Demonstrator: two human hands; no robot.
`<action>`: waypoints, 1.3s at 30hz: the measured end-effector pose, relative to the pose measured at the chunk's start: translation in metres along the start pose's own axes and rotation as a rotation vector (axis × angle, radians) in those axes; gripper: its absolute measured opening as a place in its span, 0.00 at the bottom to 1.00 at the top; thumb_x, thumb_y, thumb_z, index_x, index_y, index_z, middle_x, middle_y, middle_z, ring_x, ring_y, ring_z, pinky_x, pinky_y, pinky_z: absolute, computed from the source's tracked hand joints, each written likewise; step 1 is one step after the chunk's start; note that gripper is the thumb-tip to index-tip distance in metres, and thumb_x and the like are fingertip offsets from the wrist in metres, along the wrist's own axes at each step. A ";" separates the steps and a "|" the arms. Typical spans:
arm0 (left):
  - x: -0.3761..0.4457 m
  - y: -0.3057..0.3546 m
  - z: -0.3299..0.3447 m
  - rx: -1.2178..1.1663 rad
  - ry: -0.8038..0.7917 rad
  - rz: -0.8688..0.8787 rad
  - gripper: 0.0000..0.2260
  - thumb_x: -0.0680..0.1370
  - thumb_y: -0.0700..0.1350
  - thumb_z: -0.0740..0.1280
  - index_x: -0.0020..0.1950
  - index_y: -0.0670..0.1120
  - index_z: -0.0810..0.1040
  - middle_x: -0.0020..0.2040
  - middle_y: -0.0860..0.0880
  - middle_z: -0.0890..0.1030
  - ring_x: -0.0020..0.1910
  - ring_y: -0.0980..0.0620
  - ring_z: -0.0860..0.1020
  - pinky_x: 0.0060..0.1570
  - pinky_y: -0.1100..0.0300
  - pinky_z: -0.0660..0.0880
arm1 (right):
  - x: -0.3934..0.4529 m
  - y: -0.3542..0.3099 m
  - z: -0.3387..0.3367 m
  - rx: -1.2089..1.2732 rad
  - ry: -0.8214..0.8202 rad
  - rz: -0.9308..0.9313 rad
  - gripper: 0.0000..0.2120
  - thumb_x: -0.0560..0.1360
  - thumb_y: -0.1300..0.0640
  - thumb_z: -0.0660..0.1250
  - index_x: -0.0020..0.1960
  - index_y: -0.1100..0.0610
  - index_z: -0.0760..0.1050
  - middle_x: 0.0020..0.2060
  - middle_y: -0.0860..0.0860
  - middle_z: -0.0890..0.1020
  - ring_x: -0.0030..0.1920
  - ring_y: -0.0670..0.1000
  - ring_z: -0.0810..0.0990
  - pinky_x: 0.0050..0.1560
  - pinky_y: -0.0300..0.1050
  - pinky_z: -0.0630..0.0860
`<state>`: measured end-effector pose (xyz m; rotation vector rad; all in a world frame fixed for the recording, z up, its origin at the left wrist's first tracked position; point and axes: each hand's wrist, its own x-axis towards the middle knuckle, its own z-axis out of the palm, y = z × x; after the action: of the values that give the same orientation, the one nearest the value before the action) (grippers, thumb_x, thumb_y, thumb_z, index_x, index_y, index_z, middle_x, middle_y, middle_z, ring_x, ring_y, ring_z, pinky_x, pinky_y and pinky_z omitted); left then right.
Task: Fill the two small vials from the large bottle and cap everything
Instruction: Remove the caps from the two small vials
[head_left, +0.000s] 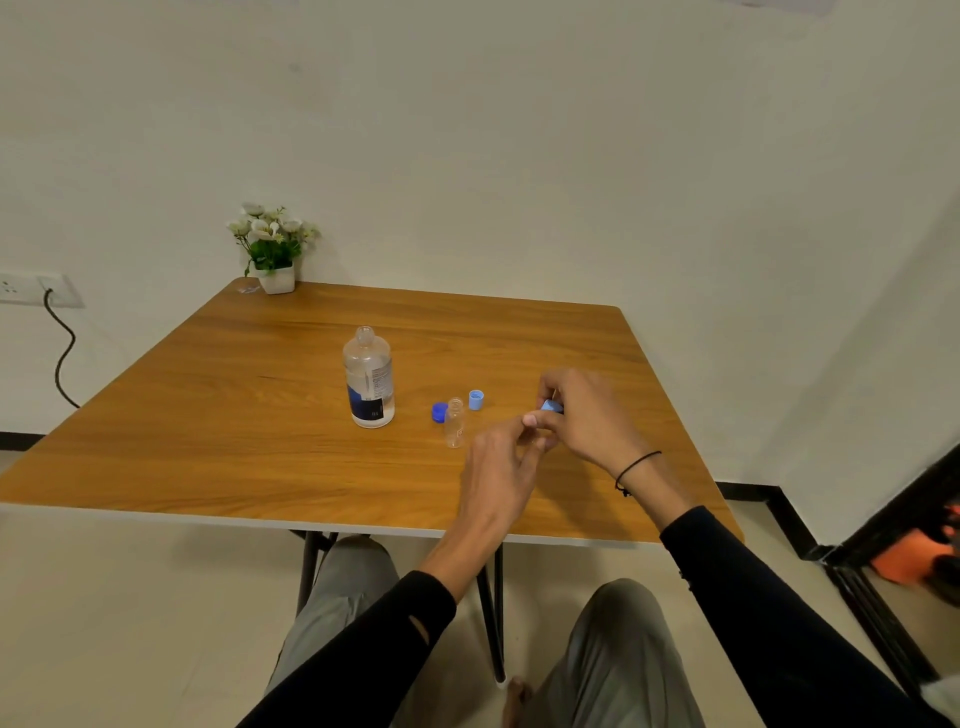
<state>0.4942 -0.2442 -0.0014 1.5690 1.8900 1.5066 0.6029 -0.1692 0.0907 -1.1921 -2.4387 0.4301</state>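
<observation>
Where the head camera looks down on the wooden table (218, 415), we see the big bottle (368, 378) standing upright near the middle, its neck bare of any cap and clear liquid inside. At about four o'clock from it, near by, stands a small vial (454, 422), upright and open at the top. A dark blue cap (439, 411) lies just at the vial's nine o'clock, touching or nearly so; we cannot tell which. A light blue cap (476, 399) sits at the vial's one o'clock, a little apart, open side up.

At three o'clock from the vial both hands meet above the table. Our right hand (582, 415) curls its fingers round another light blue cap (551, 406), pinching it from above. Our left hand (501, 470) reaches up beneath it with fingertips brought narrow together; what they hold is hidden, so we cannot tell its grip. A black cord (636, 464) circles the right wrist.

At the table's far corner, eleven o'clock from the bottle, stands a white pot of flowers (274, 249)
</observation>
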 end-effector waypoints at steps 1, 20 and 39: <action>0.001 0.001 0.001 -0.021 -0.008 -0.022 0.08 0.82 0.47 0.72 0.61 0.51 0.86 0.54 0.53 0.89 0.51 0.58 0.85 0.51 0.51 0.83 | -0.001 0.000 0.001 -0.005 0.018 -0.011 0.12 0.74 0.51 0.78 0.43 0.56 0.77 0.35 0.48 0.78 0.38 0.50 0.77 0.35 0.46 0.71; 0.008 -0.009 -0.006 -0.140 -0.006 -0.031 0.12 0.79 0.47 0.77 0.63 0.49 0.87 0.51 0.57 0.88 0.53 0.66 0.83 0.53 0.70 0.79 | -0.001 0.007 0.001 -0.186 0.040 -0.198 0.09 0.80 0.45 0.68 0.49 0.49 0.72 0.40 0.45 0.77 0.42 0.51 0.79 0.34 0.45 0.71; 0.013 -0.014 -0.009 -0.118 0.002 -0.083 0.08 0.79 0.42 0.76 0.58 0.48 0.86 0.48 0.61 0.85 0.51 0.70 0.81 0.49 0.75 0.75 | -0.005 -0.004 -0.008 -0.176 -0.059 -0.161 0.33 0.78 0.30 0.61 0.75 0.47 0.63 0.66 0.47 0.70 0.50 0.49 0.77 0.36 0.39 0.68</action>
<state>0.4753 -0.2367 -0.0038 1.4211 1.8082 1.5538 0.6071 -0.1744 0.0986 -1.0519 -2.6454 0.2097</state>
